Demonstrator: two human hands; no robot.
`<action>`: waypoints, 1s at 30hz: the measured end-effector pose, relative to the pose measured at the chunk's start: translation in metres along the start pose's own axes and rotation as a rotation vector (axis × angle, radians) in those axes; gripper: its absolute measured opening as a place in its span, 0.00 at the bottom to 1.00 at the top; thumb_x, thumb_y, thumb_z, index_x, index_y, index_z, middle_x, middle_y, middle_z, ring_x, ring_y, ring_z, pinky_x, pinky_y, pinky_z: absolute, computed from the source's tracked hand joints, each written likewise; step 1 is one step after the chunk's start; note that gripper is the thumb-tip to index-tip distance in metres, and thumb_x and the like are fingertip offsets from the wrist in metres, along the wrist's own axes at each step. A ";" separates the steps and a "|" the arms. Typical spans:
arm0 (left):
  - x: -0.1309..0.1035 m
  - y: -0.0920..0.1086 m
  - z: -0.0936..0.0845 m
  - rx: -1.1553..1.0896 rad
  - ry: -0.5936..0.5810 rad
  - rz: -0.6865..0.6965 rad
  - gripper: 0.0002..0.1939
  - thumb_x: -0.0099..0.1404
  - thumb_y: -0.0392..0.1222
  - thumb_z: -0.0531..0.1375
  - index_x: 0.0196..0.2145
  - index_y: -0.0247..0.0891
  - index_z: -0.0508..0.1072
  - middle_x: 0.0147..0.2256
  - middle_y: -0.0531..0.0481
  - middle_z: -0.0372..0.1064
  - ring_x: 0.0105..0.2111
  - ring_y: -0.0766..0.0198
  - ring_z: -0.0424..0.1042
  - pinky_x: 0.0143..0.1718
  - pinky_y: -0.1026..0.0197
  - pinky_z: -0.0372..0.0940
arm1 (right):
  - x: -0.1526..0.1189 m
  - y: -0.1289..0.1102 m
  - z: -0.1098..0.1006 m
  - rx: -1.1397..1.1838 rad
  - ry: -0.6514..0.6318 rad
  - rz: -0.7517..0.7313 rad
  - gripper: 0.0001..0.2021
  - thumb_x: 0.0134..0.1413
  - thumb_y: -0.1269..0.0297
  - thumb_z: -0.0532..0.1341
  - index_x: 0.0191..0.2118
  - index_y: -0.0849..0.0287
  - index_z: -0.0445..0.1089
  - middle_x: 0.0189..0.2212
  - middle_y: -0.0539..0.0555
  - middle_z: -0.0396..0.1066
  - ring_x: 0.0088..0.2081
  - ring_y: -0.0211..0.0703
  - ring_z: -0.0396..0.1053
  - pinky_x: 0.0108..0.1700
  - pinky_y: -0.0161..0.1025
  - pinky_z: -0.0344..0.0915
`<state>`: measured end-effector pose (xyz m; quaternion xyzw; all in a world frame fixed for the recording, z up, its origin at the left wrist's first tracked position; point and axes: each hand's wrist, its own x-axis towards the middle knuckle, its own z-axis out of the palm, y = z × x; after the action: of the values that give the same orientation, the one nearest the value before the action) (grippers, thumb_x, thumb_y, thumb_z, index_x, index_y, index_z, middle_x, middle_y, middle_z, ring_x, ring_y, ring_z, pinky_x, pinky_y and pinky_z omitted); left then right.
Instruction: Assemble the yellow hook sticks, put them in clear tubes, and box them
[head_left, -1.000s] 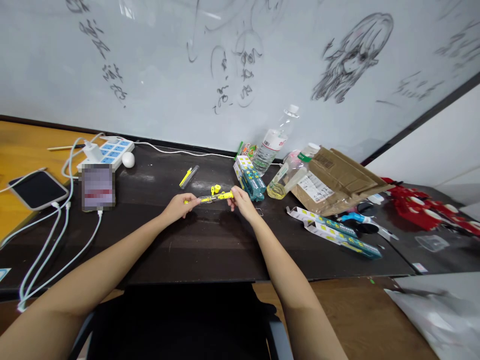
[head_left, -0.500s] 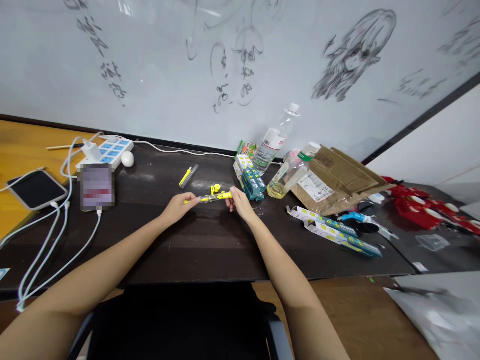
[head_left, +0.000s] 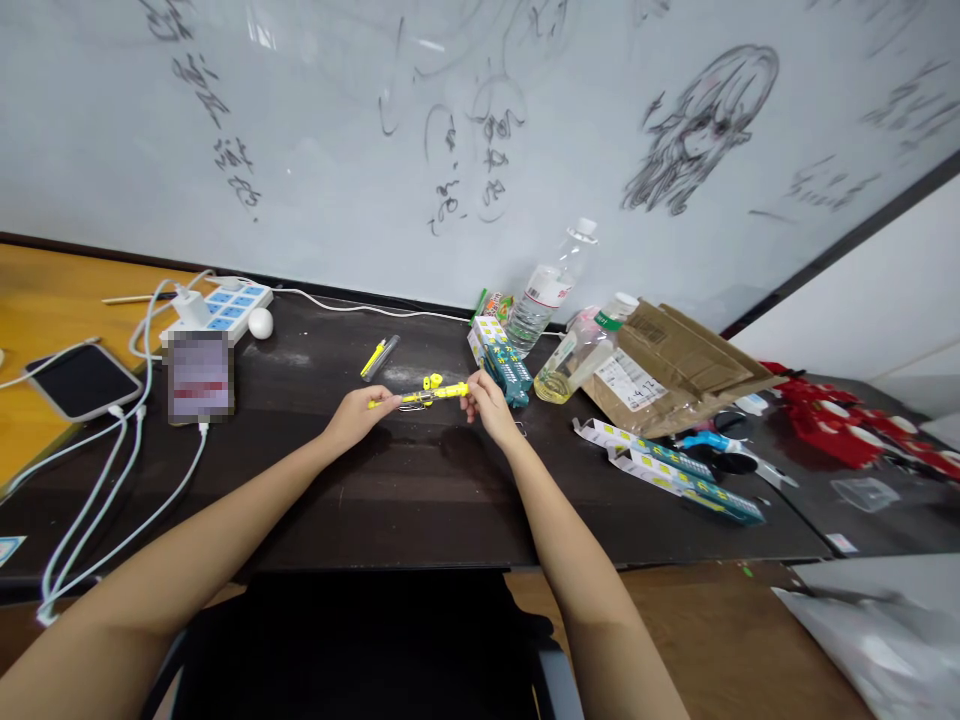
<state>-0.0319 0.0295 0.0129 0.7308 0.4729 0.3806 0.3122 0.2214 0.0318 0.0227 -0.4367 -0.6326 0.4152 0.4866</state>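
Note:
Between my two hands, a thin yellow tool with a clear middle section (head_left: 429, 396) lies level above the dark table. My left hand (head_left: 362, 414) pinches its left end, and the fingers of my right hand (head_left: 486, 403) are closed on its right end. Small yellow pieces (head_left: 433, 381) sit on the table just behind it. Thin metal pieces show under the tool, too small to make out. Farther back lies a clear tube with a yellow part (head_left: 379, 357). A green and white box (head_left: 500, 360) stands beyond my right hand.
Two bottles (head_left: 544, 300) (head_left: 585, 350) stand at the back beside a brown cardboard package (head_left: 667, 365). Flat opened boxes (head_left: 675, 470) and blue-handled scissors (head_left: 709, 440) lie at the right. A power strip (head_left: 229, 310), phones (head_left: 84, 382) and white cables (head_left: 97, 500) are at the left.
My right hand has shifted slightly right along the tool, toward its end. The view has tilted a little; my left hand keeps its grip.

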 end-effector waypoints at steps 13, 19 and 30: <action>0.000 0.000 0.001 -0.001 -0.018 0.006 0.20 0.61 0.57 0.55 0.26 0.37 0.71 0.25 0.53 0.68 0.27 0.64 0.65 0.31 0.65 0.55 | 0.001 0.006 0.000 -0.085 0.028 0.038 0.24 0.57 0.41 0.49 0.25 0.58 0.58 0.17 0.46 0.59 0.16 0.31 0.57 0.17 0.30 0.57; 0.000 -0.002 0.000 -0.029 0.000 0.011 0.20 0.61 0.56 0.55 0.26 0.36 0.72 0.22 0.54 0.64 0.25 0.66 0.62 0.30 0.65 0.55 | 0.000 -0.002 0.001 0.042 -0.029 0.007 0.17 0.54 0.46 0.55 0.30 0.55 0.56 0.20 0.43 0.62 0.18 0.31 0.58 0.18 0.28 0.59; 0.001 -0.003 0.002 -0.033 -0.018 0.000 0.20 0.61 0.57 0.55 0.26 0.36 0.72 0.22 0.55 0.64 0.24 0.68 0.61 0.29 0.65 0.55 | 0.001 0.002 -0.001 -0.037 0.014 0.013 0.21 0.55 0.42 0.52 0.26 0.57 0.58 0.18 0.45 0.61 0.16 0.31 0.58 0.17 0.30 0.57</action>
<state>-0.0315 0.0310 0.0098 0.7288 0.4638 0.3818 0.3286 0.2229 0.0334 0.0216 -0.4526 -0.6340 0.4033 0.4801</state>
